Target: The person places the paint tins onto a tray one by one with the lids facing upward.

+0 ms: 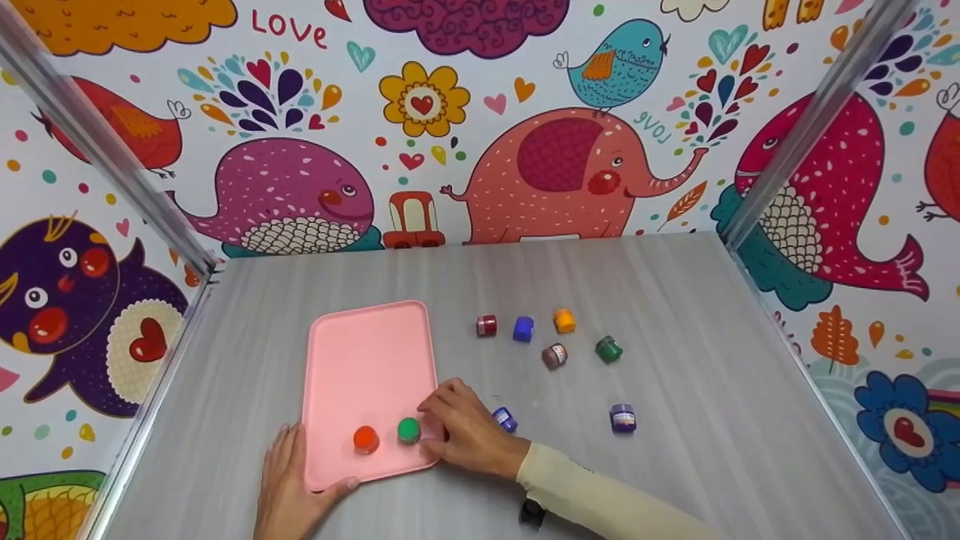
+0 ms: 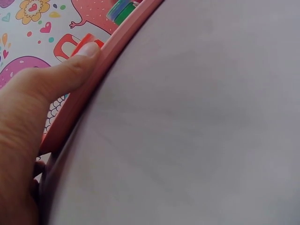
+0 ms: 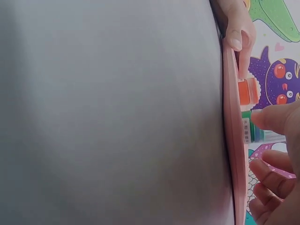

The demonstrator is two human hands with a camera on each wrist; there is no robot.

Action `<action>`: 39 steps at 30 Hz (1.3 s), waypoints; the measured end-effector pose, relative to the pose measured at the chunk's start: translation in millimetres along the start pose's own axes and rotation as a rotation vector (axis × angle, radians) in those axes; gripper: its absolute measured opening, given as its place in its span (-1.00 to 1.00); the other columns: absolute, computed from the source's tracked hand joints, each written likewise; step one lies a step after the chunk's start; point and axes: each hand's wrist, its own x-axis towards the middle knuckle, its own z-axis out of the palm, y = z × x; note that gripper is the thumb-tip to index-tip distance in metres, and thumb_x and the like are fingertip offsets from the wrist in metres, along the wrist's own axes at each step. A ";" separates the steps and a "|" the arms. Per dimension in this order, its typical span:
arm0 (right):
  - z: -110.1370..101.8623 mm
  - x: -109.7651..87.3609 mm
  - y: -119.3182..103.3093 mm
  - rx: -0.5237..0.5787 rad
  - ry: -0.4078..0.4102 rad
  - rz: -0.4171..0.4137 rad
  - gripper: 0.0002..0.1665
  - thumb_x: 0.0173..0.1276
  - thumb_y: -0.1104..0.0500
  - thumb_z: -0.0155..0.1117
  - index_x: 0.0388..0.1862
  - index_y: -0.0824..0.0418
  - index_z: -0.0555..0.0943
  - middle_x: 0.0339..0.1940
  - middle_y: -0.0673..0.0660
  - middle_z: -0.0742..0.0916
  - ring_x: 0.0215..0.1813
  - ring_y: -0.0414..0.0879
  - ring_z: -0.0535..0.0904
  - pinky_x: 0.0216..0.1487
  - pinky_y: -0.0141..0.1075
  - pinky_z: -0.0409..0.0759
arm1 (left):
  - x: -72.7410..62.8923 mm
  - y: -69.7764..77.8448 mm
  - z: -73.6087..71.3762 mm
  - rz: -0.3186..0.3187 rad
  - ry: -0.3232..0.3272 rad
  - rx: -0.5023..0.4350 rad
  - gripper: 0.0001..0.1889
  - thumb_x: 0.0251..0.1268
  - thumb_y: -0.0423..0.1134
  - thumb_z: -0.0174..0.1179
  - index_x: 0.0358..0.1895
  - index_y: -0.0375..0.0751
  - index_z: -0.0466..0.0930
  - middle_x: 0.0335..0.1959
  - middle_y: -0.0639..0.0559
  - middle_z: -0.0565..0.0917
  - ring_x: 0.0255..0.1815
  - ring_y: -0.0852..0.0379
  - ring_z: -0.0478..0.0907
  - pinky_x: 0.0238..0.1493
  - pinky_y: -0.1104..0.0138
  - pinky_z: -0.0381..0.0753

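A pink tray (image 1: 367, 375) lies on the grey table. Inside its near end, an orange paint jar (image 1: 365, 439) and a green paint jar (image 1: 409, 430) stand side by side. My left hand (image 1: 292, 480) rests at the tray's near left corner, fingers straight along the side and thumb at the near rim. My right hand (image 1: 469, 431) is over the tray's right edge, thumb and fingers spread beside the green jar. In the right wrist view, the thumb (image 3: 272, 117) overlaps this jar while the other fingers stand apart from it.
Right of the tray lie several jars, among them dark red (image 1: 487, 325), blue (image 1: 523, 328), yellow (image 1: 565, 321), brown (image 1: 555, 355), dark green (image 1: 609, 349) and purple (image 1: 622, 418). Another blue jar (image 1: 505, 419) is partly behind my right hand. A black jar (image 1: 532, 514) shows by the sleeve.
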 end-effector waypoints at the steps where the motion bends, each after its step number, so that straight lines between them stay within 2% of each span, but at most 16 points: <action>1: -1.2 -0.9 0.9 -0.010 0.009 -0.010 -0.50 0.46 0.01 0.61 0.28 0.10 0.70 0.11 -0.02 0.70 0.22 -0.14 0.45 0.23 -0.35 0.56 | -0.1 0.1 -0.6 -0.006 -0.006 0.003 0.54 0.02 0.41 0.63 0.75 -0.54 -0.13 0.74 -0.53 0.03 0.76 -0.52 -0.19 0.72 -0.43 -0.25; 10: -13.1 -13.6 10.1 -0.034 0.080 -0.061 -0.49 0.38 0.05 0.68 0.21 0.17 0.72 0.08 0.02 0.72 0.18 -0.12 0.49 0.20 -0.27 0.60 | 1.9 2.2 -1.5 -0.048 -0.042 0.011 0.59 -0.03 0.49 0.60 0.77 -0.48 -0.17 0.77 -0.48 -0.01 0.78 -0.48 -0.23 0.74 -0.38 -0.31; 17: -23.1 -27.2 20.4 -0.032 0.111 -0.081 -0.48 0.35 0.05 0.71 0.20 0.16 0.72 0.08 0.02 0.73 0.18 -0.13 0.50 0.20 -0.22 0.62 | 1.7 2.0 -0.8 -0.025 -0.014 0.006 0.58 -0.05 0.47 0.62 0.77 -0.48 -0.14 0.75 -0.49 0.03 0.77 -0.49 -0.20 0.74 -0.38 -0.30; 23: -32.2 -39.8 28.6 -0.014 0.108 -0.048 -0.47 0.33 0.08 0.72 0.20 0.16 0.72 0.11 0.01 0.73 0.20 -0.11 0.50 0.23 -0.16 0.62 | 0.7 0.3 -0.2 0.018 0.009 -0.010 0.53 -0.01 0.37 0.66 0.74 -0.56 -0.10 0.71 -0.56 0.07 0.74 -0.54 -0.16 0.74 -0.39 -0.27; 31: -40.0 -55.7 38.4 0.010 0.098 0.014 -0.48 0.35 0.08 0.71 0.21 0.15 0.71 0.12 -0.05 0.69 0.24 -0.12 0.49 0.31 -0.13 0.61 | 2.3 2.2 -2.1 -0.025 -0.051 -0.010 0.56 0.02 0.41 0.63 0.76 -0.52 -0.19 0.74 -0.54 -0.01 0.76 -0.54 -0.25 0.73 -0.40 -0.33; 39: -41.5 -69.0 43.2 0.040 0.075 0.084 -0.43 0.39 0.07 0.68 0.30 0.14 0.68 0.28 -0.02 0.63 0.34 -0.10 0.49 0.44 -0.09 0.62 | 3.3 3.3 -3.8 -0.052 -0.072 0.011 0.58 0.03 0.46 0.59 0.76 -0.52 -0.21 0.76 -0.54 -0.05 0.77 -0.53 -0.24 0.72 -0.41 -0.32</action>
